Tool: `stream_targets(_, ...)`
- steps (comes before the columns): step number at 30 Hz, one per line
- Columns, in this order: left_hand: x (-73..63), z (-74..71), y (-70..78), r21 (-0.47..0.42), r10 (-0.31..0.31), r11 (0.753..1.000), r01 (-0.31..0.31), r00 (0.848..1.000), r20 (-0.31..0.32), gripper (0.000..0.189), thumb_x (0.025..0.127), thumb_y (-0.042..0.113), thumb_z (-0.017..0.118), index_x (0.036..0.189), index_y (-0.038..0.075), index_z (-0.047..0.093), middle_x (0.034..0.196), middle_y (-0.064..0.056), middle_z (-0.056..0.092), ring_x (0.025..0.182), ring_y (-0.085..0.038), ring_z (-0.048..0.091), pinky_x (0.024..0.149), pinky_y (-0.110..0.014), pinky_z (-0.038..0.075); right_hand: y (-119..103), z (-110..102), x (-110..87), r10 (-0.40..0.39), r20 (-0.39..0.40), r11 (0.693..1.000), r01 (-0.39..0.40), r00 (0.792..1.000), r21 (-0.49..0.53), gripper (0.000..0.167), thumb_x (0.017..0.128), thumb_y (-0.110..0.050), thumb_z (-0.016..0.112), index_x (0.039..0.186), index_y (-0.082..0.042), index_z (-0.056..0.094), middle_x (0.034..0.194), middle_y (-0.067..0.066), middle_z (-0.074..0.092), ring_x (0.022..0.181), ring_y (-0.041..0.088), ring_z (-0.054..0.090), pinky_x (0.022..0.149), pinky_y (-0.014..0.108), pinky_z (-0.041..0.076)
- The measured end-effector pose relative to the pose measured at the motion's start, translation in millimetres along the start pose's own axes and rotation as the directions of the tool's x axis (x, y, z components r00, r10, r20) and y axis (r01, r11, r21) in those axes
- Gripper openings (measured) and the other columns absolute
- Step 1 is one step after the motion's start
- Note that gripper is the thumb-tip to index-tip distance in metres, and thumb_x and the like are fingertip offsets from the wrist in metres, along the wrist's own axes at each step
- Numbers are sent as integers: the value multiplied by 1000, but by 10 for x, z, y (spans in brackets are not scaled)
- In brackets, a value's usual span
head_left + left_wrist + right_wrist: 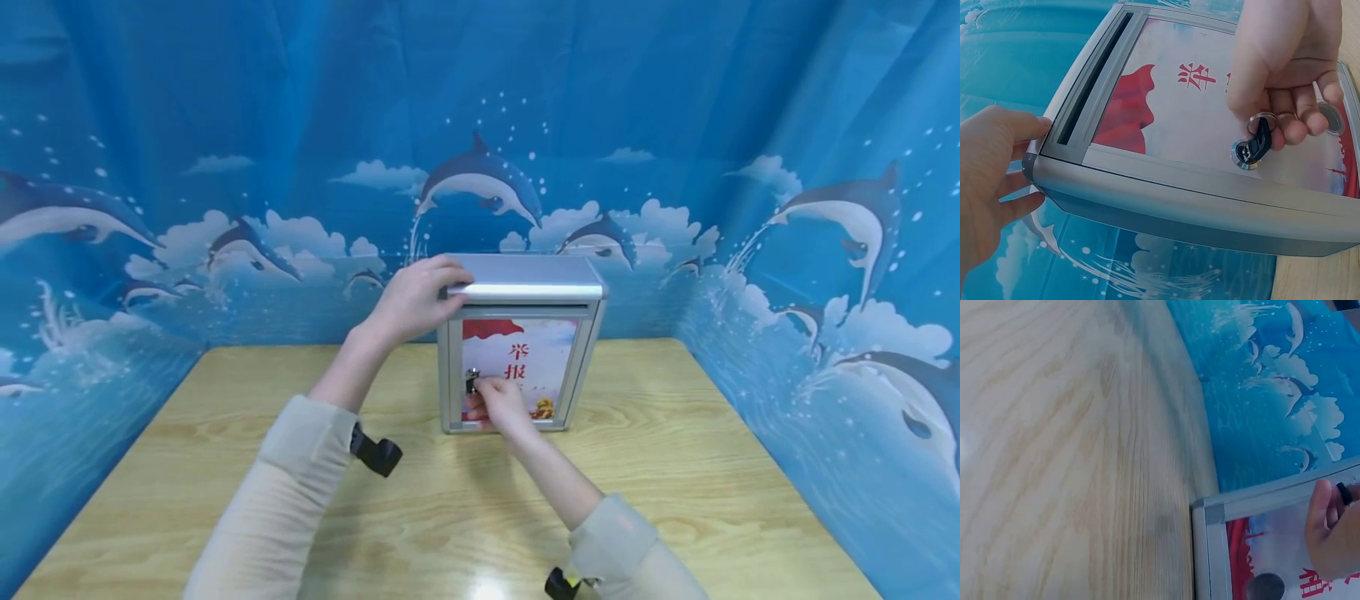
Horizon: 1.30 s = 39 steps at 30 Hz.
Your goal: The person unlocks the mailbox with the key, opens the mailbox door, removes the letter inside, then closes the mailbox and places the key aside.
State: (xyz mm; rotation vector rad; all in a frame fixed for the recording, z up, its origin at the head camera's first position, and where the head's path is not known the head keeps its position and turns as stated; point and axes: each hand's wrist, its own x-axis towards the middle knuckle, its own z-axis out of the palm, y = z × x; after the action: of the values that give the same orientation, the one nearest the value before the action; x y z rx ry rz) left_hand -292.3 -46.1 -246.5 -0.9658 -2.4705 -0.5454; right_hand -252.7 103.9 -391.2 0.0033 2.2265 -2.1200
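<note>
A silver metal drop box (525,292) with a slot along its upper front stands upright on the table. Its front panel (1172,94) is white and red with red Chinese characters. My left hand (420,296) grips the box's upper left corner, thumb at the front edge and fingers over the top and side. My right hand (501,402) is at the front panel's left side, where it pinches a black-headed key (1261,139). This key sits in a round chrome lock (1246,156) and carries a metal ring (1264,116).
The box stands toward the back of a wood-grain table (675,467). Behind and beside it hangs a blue curtain (300,108) printed with dolphins and waves. A round grey disc (1266,587) shows low on the front panel.
</note>
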Motion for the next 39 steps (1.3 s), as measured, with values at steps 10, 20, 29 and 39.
stream_targets(10, -1, 9, -9, 11, 3, 1000, -3, 1000, -7, 24, 90, 18, 62, 112, 9, 66, 112, -5, 61, 104, -21, 56, 87, -35, 47, -17, -20, 26, -425, -59, 733, 306, 903, -608, 29, 79, -18, 60, 54, -15, 45, 48, -8, 40, 43, 8, 34, 41, 24, 27)
stream_targets(20, -3, -6, 4, 2, -1, 1000, 1, 1000, -13, 25, 89, 18, 62, 111, 8, 67, 112, -6, 61, 103, -21, 56, 87, -36, 46, -58, -21, 26, -690, 151, 167, 359, 708, -918, 24, 77, -23, 65, 58, -13, 54, 53, -2, 51, 41, 12, 41, 33, 27, 29)
stream_targets(29, -13, 28, -2, -13, -4, 1000, 4, 1000, -20, 24, 89, 18, 63, 110, 9, 67, 111, -6, 62, 102, -20, 56, 87, -35, 47, -10, -16, 9, -794, 239, -41, 343, 559, -939, 19, 74, -18, 67, 61, -11, 55, 56, 0, 52, 39, 13, 38, 30, 29, 29)
stream_targets(39, -8, 22, -9, -11, 2, 1000, -2, 1000, -23, 24, 89, 18, 63, 111, 9, 67, 110, -6, 62, 102, -21, 55, 88, -35, 47, -66, -26, 26, -775, 298, -93, 366, 557, -926, 17, 74, -19, 67, 64, -10, 57, 56, 1, 53, 41, 15, 46, 31, 30, 34)
